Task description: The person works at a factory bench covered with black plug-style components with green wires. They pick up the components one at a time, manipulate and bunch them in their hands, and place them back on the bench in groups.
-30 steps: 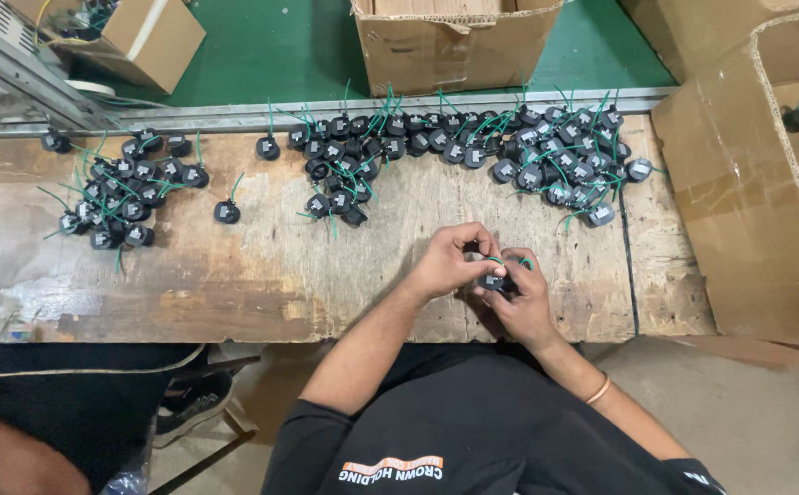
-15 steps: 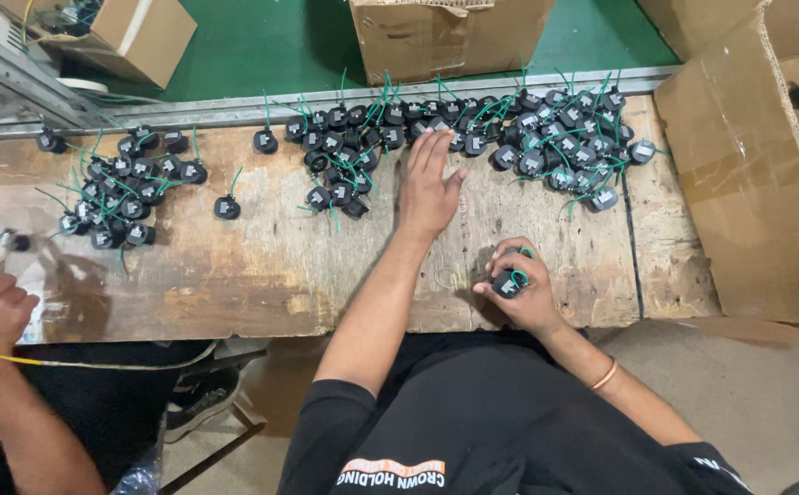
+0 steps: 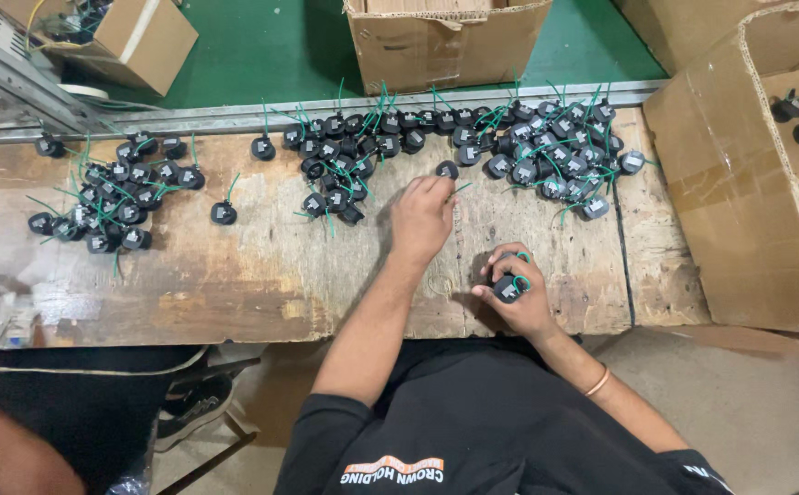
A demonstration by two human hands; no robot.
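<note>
Worn wooden workbench fills most of the view, metal rail along its far edge at 12 o'clock, green floor beyond. Big open cardboard box sits at 3 o'clock off the bench end, a few black parts inside; another cardboard box at 12 o'clock, a smaller one at 11 o'clock. On the bench, large heap of small black round parts with green wires at 1 o'clock, middle heap at 12 o'clock, a third cluster at 10 o'clock, a few loose ones between. Judging by the heaps, most parts look unprocessed and only a handful sit in the box, so work seems early to midway; which heap is finished, cannot tell. Left hand reaches out flat over the bench, fingers loosely spread, fingertips touching or just beside a single black part at the edge of the heaps; not yet closed on it. Right hand near the bench front edge at 5 o'clock, fingers curled and pinching one black part with green wire. Tangled green wires in the heaps could snag neighbours when one is pulled. Another person's arm shows at 8 o'clock, well apart.
</note>
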